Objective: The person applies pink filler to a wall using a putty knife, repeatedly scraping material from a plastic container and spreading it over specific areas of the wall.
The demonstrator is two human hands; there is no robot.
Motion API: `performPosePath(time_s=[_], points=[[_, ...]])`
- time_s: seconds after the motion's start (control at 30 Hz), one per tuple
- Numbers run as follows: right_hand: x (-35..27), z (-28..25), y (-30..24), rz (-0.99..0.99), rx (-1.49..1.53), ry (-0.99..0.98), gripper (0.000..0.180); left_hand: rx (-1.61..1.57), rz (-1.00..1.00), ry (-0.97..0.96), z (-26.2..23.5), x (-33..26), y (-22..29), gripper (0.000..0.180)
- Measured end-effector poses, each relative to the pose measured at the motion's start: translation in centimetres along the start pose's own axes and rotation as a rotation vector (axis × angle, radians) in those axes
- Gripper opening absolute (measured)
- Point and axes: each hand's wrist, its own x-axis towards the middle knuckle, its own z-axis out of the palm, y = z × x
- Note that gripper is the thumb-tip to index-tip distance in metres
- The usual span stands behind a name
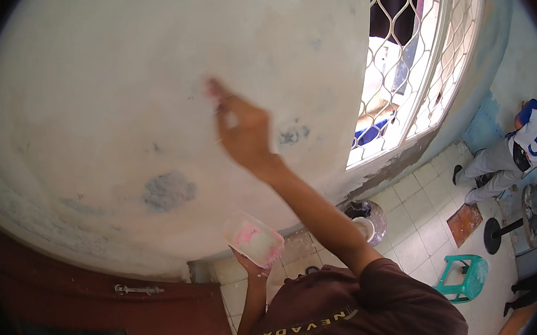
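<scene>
One view, head: the camera looked down and forward at a pale, patchy wall (116, 104) that filled most of the picture.
Right hand: the right hand (243, 131) was raised against the wall, fingers drawn together and pressed to the plaster; something pinkish showed at the fingertips (214, 90), too blurred to tell what it was, so I could not tell whether it gripped anything.
Left hand: the left hand (252, 268) was low and near the body, cupped under a small white tub (254, 239), fingers closed around its underside.
Tub: it was tilted, its open side toward the camera, with pink and white paste inside; it sat below and a little left of the raised forearm, well apart from the right hand.
Wall marks: a grey-blue patch (168, 190) lay left of the right forearm, a smaller dark smudge (294, 133) just right of the wrist.
Left side: a dark red door (103, 316) with a metal latch (138, 288) stood at the near left.
Right side: a window with a white lattice grille (424, 45) stood far right of the wall.
Floor: pale tiles (413, 218) ran below the window, with a teal plastic stool (463, 278) near right and a round dark-rimmed pot (365, 216) by the wall's foot.
Other person: a person in a white and blue shirt (531, 138) crouched at the far right.
</scene>
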Motion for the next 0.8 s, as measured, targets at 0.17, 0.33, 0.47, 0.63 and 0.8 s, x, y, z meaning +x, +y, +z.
performPosePath(time_s=[0.17, 0.33, 0.47, 0.63, 0.8], points=[[8.2, -3.7, 4.7, -0.017, -0.243, 0.414, 0.041, -0.063, 0.007, 0.088, 1.7, -1.1, 0.2, 0.074], [5.7, 4.9, 2.2, 0.006, -0.351, 0.192, 0.057, -0.042, 0.0, 0.047, 4.4, -1.3, 0.6, 0.077], [0.5, 5.8, -1.9, 0.103, -0.121, -0.241, 0.057, 0.004, -0.055, -0.025, 5.1, -1.6, 1.0, 0.086], [-0.4, -0.9, 1.2, 0.068, -0.011, 0.127, 0.03, 0.049, 0.035, 0.067, 2.9, -1.6, 0.9, 0.081], [3.4, -3.2, 6.8, 0.057, -0.412, 0.264, 0.057, -0.003, 0.068, 0.106, 2.6, -3.0, 1.2, 0.076]])
